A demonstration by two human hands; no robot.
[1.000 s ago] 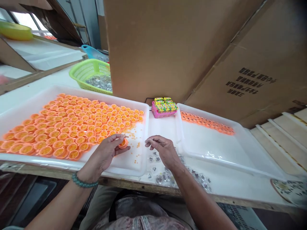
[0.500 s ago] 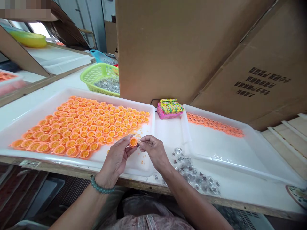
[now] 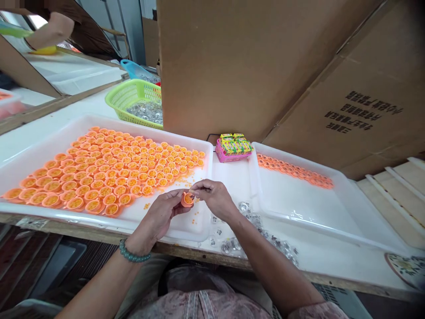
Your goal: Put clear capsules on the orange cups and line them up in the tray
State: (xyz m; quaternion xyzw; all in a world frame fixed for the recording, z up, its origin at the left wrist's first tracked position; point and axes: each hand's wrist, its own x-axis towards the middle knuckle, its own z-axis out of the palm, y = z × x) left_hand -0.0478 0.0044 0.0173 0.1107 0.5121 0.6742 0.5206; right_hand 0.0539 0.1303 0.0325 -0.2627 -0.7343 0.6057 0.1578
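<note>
My left hand (image 3: 161,215) pinches a small orange cup (image 3: 187,200) filled with tiny orange beads, held over the near right corner of a big white tray (image 3: 139,217). My right hand (image 3: 214,198) meets it from the right, thumb and forefinger pressed onto the cup's top with something small I cannot make out. That tray holds several rows of filled orange cups (image 3: 109,170) and loose spilled beads (image 3: 192,215). Clear little lids (image 3: 252,237) lie scattered on the table under my right forearm.
A second white tray (image 3: 332,221) at right carries a row of orange cups (image 3: 294,171) along its far side. A pink box of yellow items (image 3: 233,148) sits between the trays. A green basket (image 3: 133,99) and cardboard boxes (image 3: 265,66) stand behind. Another person's arm (image 3: 49,31) shows far left.
A second ago my hands were apart, the left holding the cup alone. They came together over the tray corner, and now my right fingers press on the cup's top.
</note>
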